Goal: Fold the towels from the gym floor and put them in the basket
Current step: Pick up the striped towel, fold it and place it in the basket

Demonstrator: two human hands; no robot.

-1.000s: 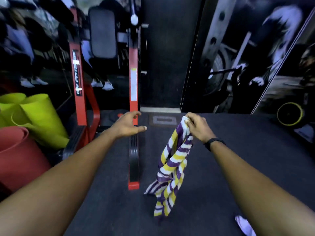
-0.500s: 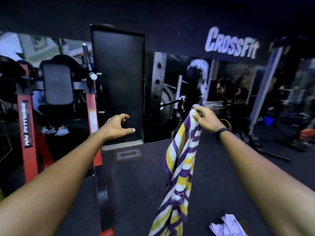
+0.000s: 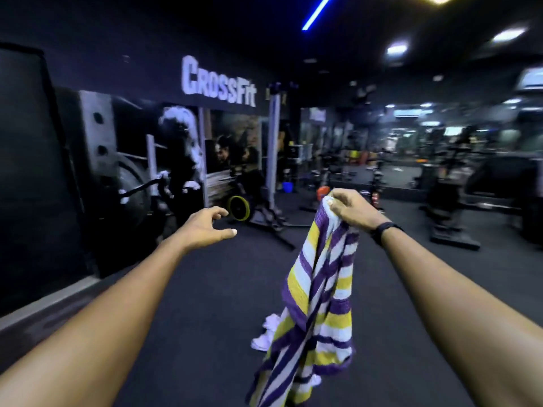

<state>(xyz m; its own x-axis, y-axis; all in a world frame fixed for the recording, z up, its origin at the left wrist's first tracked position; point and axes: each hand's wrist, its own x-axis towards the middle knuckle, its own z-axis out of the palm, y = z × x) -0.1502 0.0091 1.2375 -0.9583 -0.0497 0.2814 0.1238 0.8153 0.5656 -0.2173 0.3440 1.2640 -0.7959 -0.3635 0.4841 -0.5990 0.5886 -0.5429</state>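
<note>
My right hand [image 3: 351, 211] has its grip pinched tight on the top edge of the striped towel [image 3: 318, 292], which hangs bunched up above the dark floor [image 3: 205, 304]. My left hand [image 3: 205, 226] is out front holding nothing, fingers loosely curled. A white towel [image 3: 269, 333] lies crumpled on the floor, partly behind the striped one.

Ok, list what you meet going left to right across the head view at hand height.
Left hand, empty with fingers loosely curled → yellow-rimmed weight plate against the wall → striped towel hanging down → right hand gripping its top → black wristband.
</note>
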